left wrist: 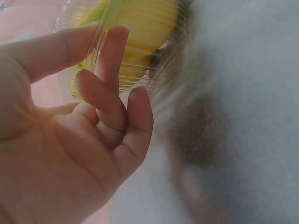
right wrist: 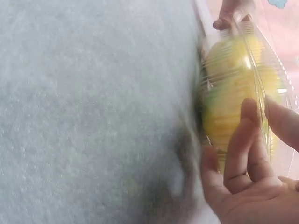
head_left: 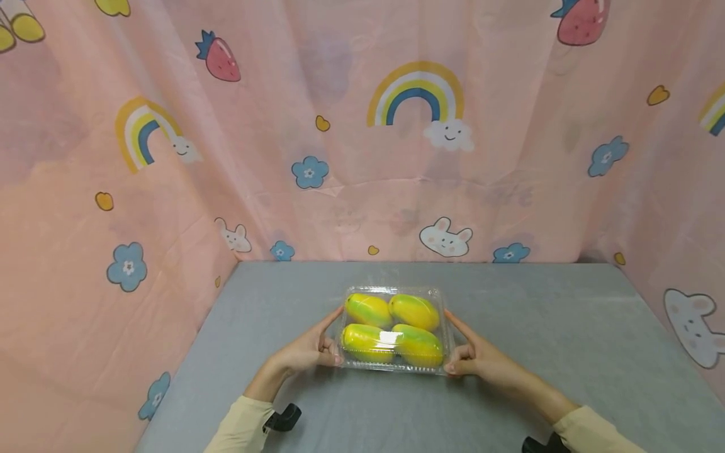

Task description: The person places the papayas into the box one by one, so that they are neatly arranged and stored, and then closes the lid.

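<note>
A clear plastic clamshell box (head_left: 391,366) with its lid down holds several yellow-green mangoes (head_left: 416,311), laid in two rows. My left hand (head_left: 308,349) grips the box's left side, and in the left wrist view thumb and fingers pinch the rim (left wrist: 99,39). On the opposite side my right hand (head_left: 472,352) pinches the rim too, its thumb and fingertips meeting at the edge in the right wrist view. Shadows show on the tabletop below both hands. Through the ribbed wall, the mangoes (right wrist: 229,102) look blurred.
A grey tabletop (head_left: 538,314) spreads around the box. Pink printed cloth (head_left: 351,207) with rainbows and flowers hangs along its back and sides. Black wrist straps (head_left: 283,418) sit at the cuffs of the pale yellow sleeves (head_left: 243,421).
</note>
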### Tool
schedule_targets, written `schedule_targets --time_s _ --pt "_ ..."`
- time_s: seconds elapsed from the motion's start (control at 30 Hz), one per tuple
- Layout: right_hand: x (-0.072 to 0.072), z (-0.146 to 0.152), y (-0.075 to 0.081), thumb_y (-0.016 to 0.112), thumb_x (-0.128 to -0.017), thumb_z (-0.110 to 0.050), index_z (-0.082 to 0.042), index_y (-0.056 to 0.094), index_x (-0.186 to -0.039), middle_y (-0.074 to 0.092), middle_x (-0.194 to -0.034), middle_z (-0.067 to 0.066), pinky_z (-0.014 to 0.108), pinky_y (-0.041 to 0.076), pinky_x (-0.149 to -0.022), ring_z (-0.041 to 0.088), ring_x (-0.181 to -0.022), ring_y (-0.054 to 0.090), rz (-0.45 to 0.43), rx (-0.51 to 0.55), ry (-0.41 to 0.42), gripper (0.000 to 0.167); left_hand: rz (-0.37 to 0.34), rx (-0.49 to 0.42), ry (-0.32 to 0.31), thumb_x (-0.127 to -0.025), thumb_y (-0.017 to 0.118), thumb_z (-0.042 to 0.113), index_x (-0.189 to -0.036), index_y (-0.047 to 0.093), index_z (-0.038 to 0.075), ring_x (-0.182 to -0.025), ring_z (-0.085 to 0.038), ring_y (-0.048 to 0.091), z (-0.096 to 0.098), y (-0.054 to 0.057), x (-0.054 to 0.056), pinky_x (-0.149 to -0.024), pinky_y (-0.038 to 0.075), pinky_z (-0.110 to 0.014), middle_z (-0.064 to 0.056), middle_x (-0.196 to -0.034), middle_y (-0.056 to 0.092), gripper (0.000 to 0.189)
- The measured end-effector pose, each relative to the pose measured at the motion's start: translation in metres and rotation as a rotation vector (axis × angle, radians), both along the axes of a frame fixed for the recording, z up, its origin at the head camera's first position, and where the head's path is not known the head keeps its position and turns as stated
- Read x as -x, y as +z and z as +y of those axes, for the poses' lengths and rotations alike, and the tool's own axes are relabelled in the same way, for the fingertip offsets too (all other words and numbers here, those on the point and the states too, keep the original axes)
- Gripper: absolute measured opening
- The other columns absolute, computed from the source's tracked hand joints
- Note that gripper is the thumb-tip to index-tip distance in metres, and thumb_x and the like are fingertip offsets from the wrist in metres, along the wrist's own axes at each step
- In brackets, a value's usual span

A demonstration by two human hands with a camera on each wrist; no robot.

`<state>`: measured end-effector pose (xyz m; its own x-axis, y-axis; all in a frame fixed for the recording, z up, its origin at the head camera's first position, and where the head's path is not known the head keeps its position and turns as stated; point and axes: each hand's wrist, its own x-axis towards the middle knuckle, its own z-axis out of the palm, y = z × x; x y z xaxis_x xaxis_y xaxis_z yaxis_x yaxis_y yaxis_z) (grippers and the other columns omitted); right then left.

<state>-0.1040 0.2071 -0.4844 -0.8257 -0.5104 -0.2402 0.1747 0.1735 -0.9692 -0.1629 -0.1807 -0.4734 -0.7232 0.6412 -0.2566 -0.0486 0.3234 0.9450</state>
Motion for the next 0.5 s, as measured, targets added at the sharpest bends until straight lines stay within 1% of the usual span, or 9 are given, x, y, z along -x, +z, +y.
schedule_targets --time_s 0.13,0.23,0.37,0.5 --pt "-0.002 -0.002 -0.001 0.071 -0.09 -0.011 -0.02 -0.011 -0.159 0.068 -0.078 -0.002 0.026 0.057 -0.076 0.01 -0.074 0.063 0.023 -0.007 -0.026 0.107 -0.002 0.017 0.0 -0.084 0.068 -0.006 -0.161 0.002 0.022 -0.068 -0.013 0.06 0.0 0.002 -0.001 -0.068 0.051 -0.024 0.002 -0.071 0.063 0.106" --pt "-0.005 -0.006 0.002 0.072 -0.088 -0.01 -0.019 -0.007 -0.16 0.063 -0.072 -0.002 0.027 0.057 -0.071 0.009 -0.068 0.059 0.049 -0.041 -0.062 0.107 -0.004 0.026 0.006 -0.083 0.068 -0.007 -0.161 0.002 0.022 -0.067 -0.013 0.059 0.001 0.003 -0.001 -0.066 0.05 -0.024 0.001 -0.07 0.062 0.106" --pt "-0.007 -0.01 0.007 0.074 -0.086 -0.007 -0.017 -0.003 -0.16 0.054 -0.066 -0.002 0.025 0.052 -0.061 0.008 -0.06 0.049 0.073 -0.095 -0.11 0.107 0.004 0.038 0.013 -0.083 0.068 -0.007 -0.161 0.003 0.022 -0.065 -0.013 0.055 0.002 0.004 -0.002 -0.062 0.046 -0.024 0.001 -0.069 0.06 0.105" --pt "-0.006 -0.012 0.009 0.073 -0.085 -0.006 -0.014 -0.003 -0.16 0.05 -0.065 -0.001 0.022 0.045 -0.054 0.006 -0.056 0.044 0.099 -0.126 -0.112 0.107 0.005 0.03 0.014 -0.084 0.068 -0.007 -0.161 0.002 0.022 -0.062 -0.011 0.052 0.002 0.003 -0.001 -0.061 0.044 -0.023 0.002 -0.069 0.059 0.105"
